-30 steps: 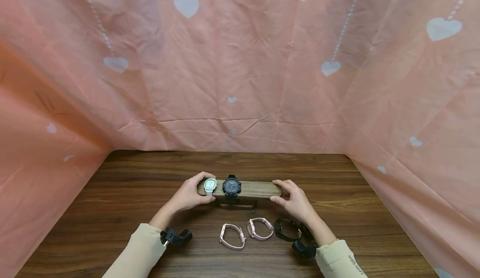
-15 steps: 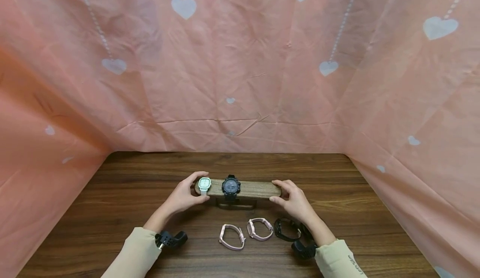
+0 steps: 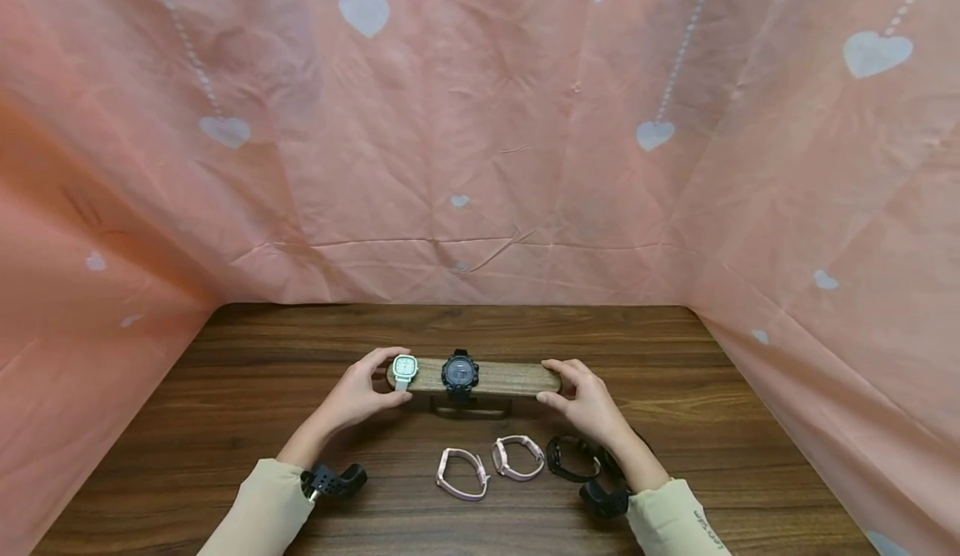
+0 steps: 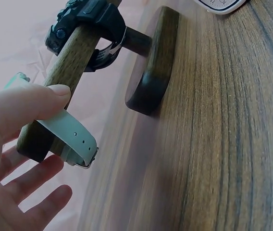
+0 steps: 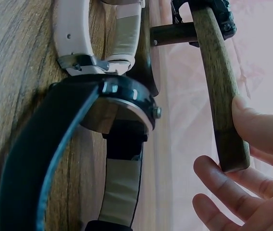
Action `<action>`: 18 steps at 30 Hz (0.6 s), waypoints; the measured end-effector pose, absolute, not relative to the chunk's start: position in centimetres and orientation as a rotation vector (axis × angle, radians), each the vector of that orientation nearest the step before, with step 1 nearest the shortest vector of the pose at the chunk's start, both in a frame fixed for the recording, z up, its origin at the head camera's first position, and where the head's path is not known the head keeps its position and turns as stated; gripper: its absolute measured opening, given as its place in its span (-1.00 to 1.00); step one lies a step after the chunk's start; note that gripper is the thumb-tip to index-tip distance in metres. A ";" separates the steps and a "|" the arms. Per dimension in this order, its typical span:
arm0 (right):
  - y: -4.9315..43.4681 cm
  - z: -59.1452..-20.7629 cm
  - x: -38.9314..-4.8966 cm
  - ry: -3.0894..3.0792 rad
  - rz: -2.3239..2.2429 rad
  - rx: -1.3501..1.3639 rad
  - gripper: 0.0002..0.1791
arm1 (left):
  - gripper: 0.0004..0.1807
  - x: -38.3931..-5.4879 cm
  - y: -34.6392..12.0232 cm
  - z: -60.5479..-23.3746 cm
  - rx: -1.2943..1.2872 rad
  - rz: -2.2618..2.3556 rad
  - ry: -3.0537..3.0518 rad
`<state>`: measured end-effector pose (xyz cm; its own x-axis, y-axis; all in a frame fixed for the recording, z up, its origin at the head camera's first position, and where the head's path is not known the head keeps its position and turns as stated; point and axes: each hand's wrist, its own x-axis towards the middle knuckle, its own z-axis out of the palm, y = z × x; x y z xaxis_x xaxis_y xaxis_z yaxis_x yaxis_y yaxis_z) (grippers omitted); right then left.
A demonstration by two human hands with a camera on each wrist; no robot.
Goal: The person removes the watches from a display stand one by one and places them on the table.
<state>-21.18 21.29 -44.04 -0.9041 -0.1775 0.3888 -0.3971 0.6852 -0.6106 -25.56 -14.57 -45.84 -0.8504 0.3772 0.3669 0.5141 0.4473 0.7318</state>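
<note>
- Plainly, the wooden stand (image 3: 517, 379) sits toward the far half of the table, its crossbar running left to right between my two hands.
- Near the left end of that bar is the mint-green watch (image 3: 405, 368), face up, its pale strap looping below the wood with a metal buckle at the lower bend.
- My left hand (image 3: 358, 392) has a narrow hold here: the thumb presses against the pale strap on the near side, and fingers reach round the far side of the bar.
- Just right of it, a chunky black watch (image 3: 460, 373) is wrapped around the bar, face up, well apart from my fingers.
- My right hand (image 3: 587, 396) grips the bare right end of the bar, thumb on the near side, fingers on the far side.
- Beneath the bar, a short post joins it to a dark wooden base (image 3: 471, 413).
- Nearer me on the table (image 3: 187, 439) lie a pink watch (image 3: 442, 468), a second pink watch (image 3: 500, 456) to its right, and a slim black watch (image 3: 555, 458) beside that, near my right forearm.
- My sleeves (image 3: 255, 506) are pale, with black wrist cameras (image 3: 337, 481) just beyond the cuffs.
- Beyond everything hangs a pink curtain (image 3: 480, 122) printed with white hearts.
</note>
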 end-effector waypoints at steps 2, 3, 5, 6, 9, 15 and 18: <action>21.2 -44.0 -21.2 -2.597 1.044 0.458 -0.48 | -0.32 -25.5 -14.7 -45.8 -0.783 -1.369 -2.542; 21.1 -44.0 -21.2 -2.596 1.042 0.459 -0.48 | -0.32 -25.5 -14.8 -45.8 -0.779 -1.370 -2.542; 21.1 -44.0 -21.2 -2.594 1.040 0.462 -0.49 | -0.32 -25.4 -15.0 -45.8 -0.777 -1.374 -2.539; 21.0 -44.0 -21.2 -2.594 1.040 0.462 -0.49 | -0.32 -25.4 -15.1 -45.9 -0.777 -1.371 -2.538; 20.9 -44.0 -21.2 -2.595 1.040 0.465 -0.49 | -0.32 -25.4 -15.4 -46.0 -0.781 -1.382 -2.524; 20.7 -44.1 -21.3 -2.588 1.049 0.476 -0.48 | -0.33 -25.2 -15.9 -46.0 -0.734 -1.443 -2.514; 20.6 -44.1 -21.3 -2.586 1.050 0.477 -0.48 | -0.34 -25.0 -16.1 -46.0 -0.713 -1.486 -2.511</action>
